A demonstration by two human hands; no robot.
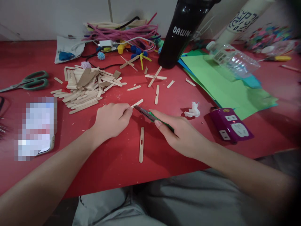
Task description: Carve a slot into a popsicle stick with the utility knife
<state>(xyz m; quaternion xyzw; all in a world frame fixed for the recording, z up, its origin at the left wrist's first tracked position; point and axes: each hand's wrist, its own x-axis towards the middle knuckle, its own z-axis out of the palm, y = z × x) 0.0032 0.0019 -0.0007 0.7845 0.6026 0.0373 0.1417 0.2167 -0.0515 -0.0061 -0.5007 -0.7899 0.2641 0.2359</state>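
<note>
My left hand (113,120) is closed around one end of a wooden craft stick (138,103), whose other end points away to the upper right. In my right hand (180,131) is a green utility knife (150,116), its dark blade touching or very close to that stick, just beside my left fingertips. Nearer to me on the red table (105,169) lies another craft stick with a slot cut in its middle (141,150). Farther off lie a notched short stick (156,94) and two sticks joined in a cross (155,77).
A pile of craft sticks (82,102) lies left, with green scissors (35,82) and a phone (37,128) beyond. A black bottle (181,34) stands at the back. To the right are green paper (211,72), a plastic bottle (237,59), crumpled tissue (193,110) and a purple power socket (230,124).
</note>
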